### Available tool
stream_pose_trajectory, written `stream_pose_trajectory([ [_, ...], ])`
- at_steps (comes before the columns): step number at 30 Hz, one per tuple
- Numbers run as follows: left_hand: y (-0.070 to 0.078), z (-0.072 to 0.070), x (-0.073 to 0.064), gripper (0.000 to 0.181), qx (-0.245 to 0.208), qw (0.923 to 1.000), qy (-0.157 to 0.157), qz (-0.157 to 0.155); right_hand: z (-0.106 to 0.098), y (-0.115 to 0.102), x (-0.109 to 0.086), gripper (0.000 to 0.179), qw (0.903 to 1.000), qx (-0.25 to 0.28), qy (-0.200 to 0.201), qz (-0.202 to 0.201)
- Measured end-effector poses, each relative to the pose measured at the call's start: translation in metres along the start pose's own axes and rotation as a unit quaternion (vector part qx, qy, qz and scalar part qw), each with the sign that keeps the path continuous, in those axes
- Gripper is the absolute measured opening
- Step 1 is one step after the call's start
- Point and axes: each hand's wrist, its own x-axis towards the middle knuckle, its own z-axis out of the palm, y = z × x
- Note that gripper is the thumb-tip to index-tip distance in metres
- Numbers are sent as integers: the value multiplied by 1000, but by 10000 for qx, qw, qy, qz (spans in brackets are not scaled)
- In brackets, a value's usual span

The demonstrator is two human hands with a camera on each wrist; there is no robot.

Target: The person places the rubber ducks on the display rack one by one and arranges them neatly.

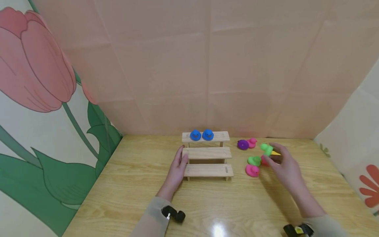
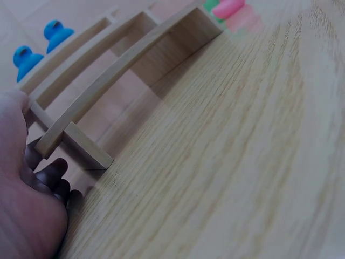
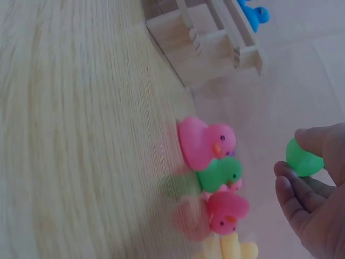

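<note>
Two blue ducks (image 1: 208,135) are perched on stepped stand (image 1: 207,153), held by left grip (image 1: 176,167), likely for steadiness; green duck (image 1: 267,149) is pinched in right grip (image 1: 285,167).

No readable text, brand or number in any view. Two candidates, both illegible: small dark mark (image 1: 226,170) at the right end of the lowest step of the wooden stand (image 1: 206,153), print or grain, can't tell; yellow patch (image 1: 299,230) on the black device (image 1: 290,230) at the right wrist, maybe a label, too small to read.
</note>
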Motion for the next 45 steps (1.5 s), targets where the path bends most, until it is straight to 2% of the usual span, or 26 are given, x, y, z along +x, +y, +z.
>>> stream_pose_trajectory([
  [13, 0, 0, 2, 66, 37, 10000, -5, 66, 20, -11, 7, 63, 9989, 379, 194, -181],
  [25, 0, -1, 2, 66, 7, 10000, -26, 28, 37, -27, 18, 72, 9917, 1253, -131, -252],
  [38, -1, -1, 2, 66, 78, 10000, 25, 20, 46, -41, 19, 66, 9896, 1424, -167, -85],
  [41, -2, 0, 3, 66, 43, 10000, 19, 60, 49, -41, 20, 59, 9876, 1540, -143, -255],
  [45, -3, 0, 3, 66, 16, 10000, 25, 84, 53, -41, 22, 48, 9800, 1881, -80, -644],
])
